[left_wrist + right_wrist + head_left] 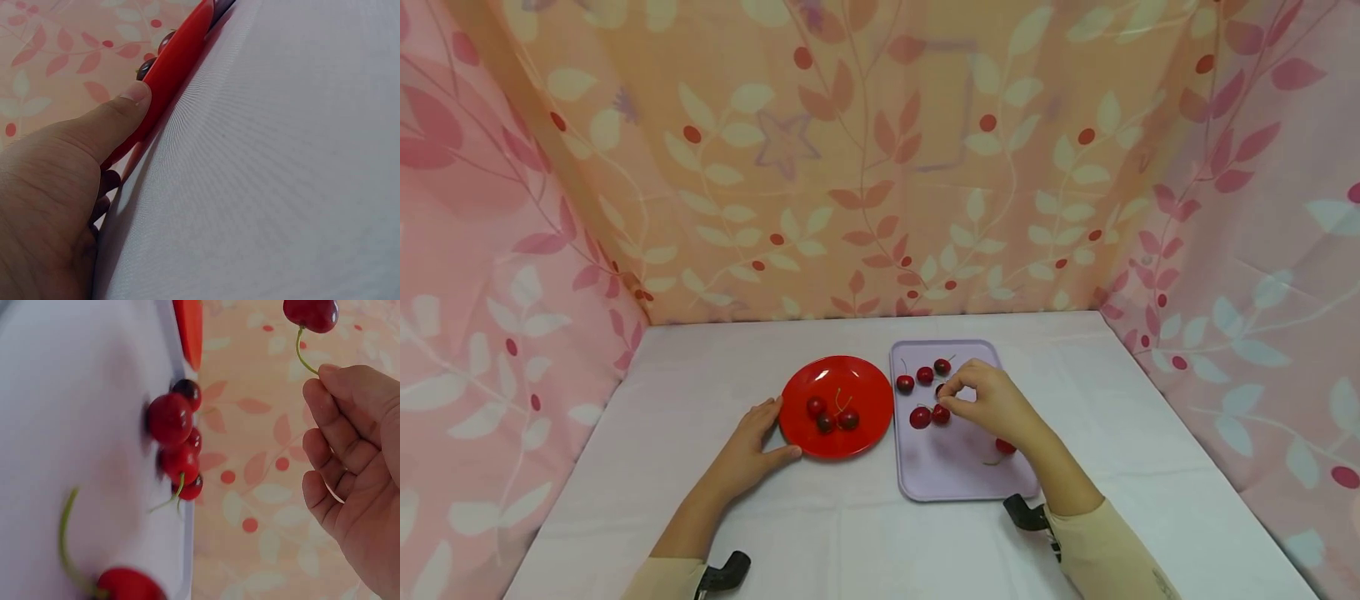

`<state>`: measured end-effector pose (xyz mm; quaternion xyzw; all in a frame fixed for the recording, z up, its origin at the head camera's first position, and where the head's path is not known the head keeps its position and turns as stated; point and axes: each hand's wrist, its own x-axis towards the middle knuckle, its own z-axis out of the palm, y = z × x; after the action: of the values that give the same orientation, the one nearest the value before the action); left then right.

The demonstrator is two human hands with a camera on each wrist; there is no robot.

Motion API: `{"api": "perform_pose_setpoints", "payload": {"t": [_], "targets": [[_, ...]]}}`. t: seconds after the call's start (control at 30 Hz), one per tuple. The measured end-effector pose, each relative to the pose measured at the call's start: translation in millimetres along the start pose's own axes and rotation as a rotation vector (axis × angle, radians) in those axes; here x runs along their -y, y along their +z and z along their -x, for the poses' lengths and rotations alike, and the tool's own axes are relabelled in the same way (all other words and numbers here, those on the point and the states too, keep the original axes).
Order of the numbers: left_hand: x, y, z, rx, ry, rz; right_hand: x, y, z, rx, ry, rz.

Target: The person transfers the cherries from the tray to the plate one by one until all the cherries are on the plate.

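I'm looking into a makeshift curtained booth: orange leaf-printed fabric (865, 167) hangs behind a flat, white-cloth-covered tabletop (865, 533), and pink leaf-printed fabric (1247, 275) flanks both sides.

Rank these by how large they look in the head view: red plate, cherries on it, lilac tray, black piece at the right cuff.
1. Lilac tray, though partly covered
2. Red plate
3. Black piece at the right cuff
4. Cherries on the plate: too alike to rank among themselves
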<state>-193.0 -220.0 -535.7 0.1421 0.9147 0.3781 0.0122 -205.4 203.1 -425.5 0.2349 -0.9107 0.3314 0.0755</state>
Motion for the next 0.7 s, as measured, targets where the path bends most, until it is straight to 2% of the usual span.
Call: {"api": "perform_pose_setpoints", "payload": {"t": [0.53,0.7], "targets": [[1.4,-0.6,-1.5,-0.004,0.014,0.002,37,15,-48,0.020,0.118,-0.116],[1.0,-0.9,-0.4,0.000,0.011,0.007,46,23,-63,0.001,0.095,-0.135]]}}
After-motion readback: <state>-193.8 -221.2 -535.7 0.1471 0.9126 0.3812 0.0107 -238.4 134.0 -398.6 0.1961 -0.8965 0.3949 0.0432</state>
